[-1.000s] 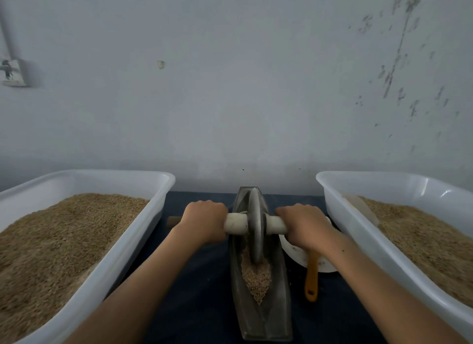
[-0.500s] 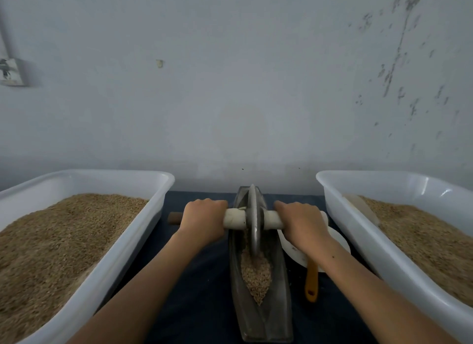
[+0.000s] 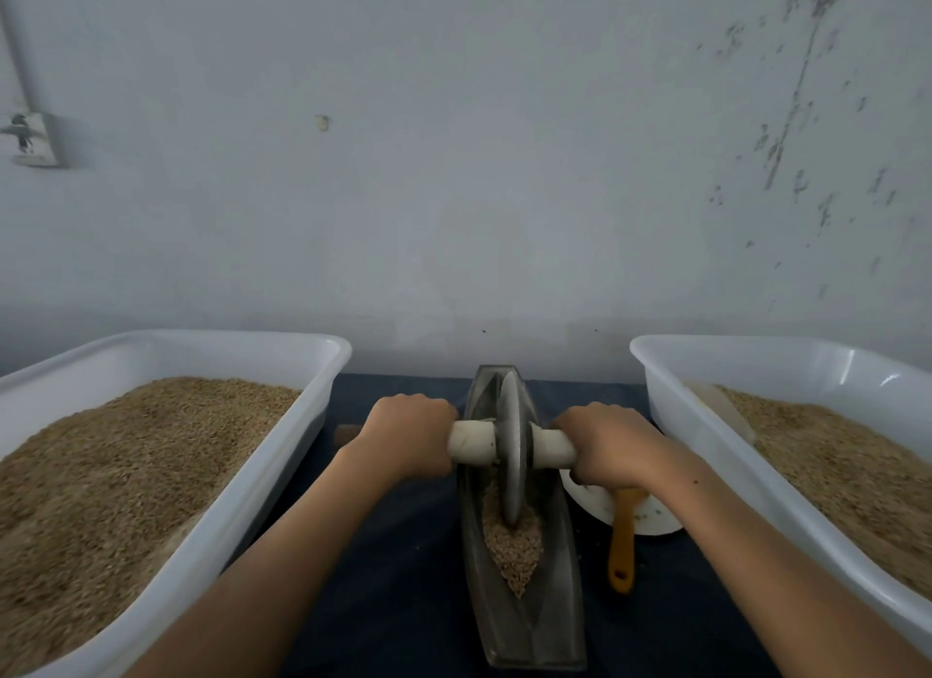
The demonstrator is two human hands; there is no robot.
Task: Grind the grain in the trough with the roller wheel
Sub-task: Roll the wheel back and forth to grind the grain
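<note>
A grey metal boat-shaped trough [image 3: 529, 627] lies lengthwise on the dark cloth between my arms. A heap of brown grain [image 3: 512, 546] fills its middle. The metal roller wheel [image 3: 510, 445] stands upright in the trough, its lower rim pressed into the far part of the grain. A white axle handle [image 3: 471, 441] runs through the wheel. My left hand [image 3: 408, 438] grips the handle on the left of the wheel. On the right side, my right hand [image 3: 605, 443] is wrapped around it.
A large white tub [image 3: 282, 455] of grain stands close on the left and another white tub [image 3: 706, 455] on the right. A white plate [image 3: 650, 518] and a yellow-handled tool [image 3: 621, 541] lie under my right wrist. A grey wall rises just behind the trough.
The wheel rolled away from me toward the trough's far end, then came back toward me into the grain. Both hands kept their grip on the handle.
</note>
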